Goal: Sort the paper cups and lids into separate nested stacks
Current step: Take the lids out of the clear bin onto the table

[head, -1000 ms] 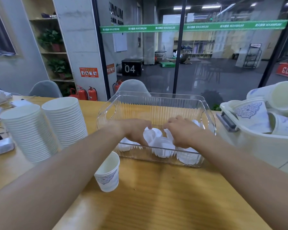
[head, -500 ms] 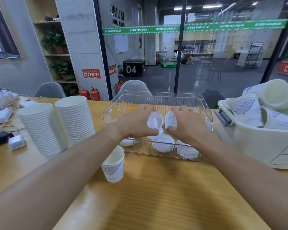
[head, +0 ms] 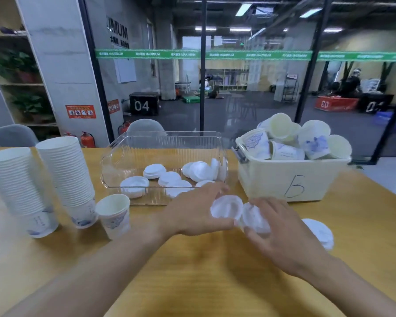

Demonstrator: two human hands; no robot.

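- The left hand point(head: 193, 210) gripped one white plastic lid point(head: 226, 206) above the wooden table point(head: 192, 271), just in front of the clear plastic bin point(head: 162, 143).
- The right hand point(head: 281, 234) curled around a second lid point(head: 254, 218), touching the first.
- Loose lids point(head: 154, 170) lay in that bin.
- Two nested cup stacks point(head: 64, 170) stood to the left, a single paper cup point(head: 113, 213) beside them.
- The cream tub marked "B" point(head: 290, 179) held jumbled cups point(head: 281, 126).

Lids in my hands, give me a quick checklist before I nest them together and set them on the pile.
1. Left hand holds a lid: ok.
2. Right hand holds a second lid: ok.
3. Both lids facing the same way: cannot tell, blurred.
4. Lid pile on the table by the right hand: ok.
5. More lids left in the clear bin: ok.
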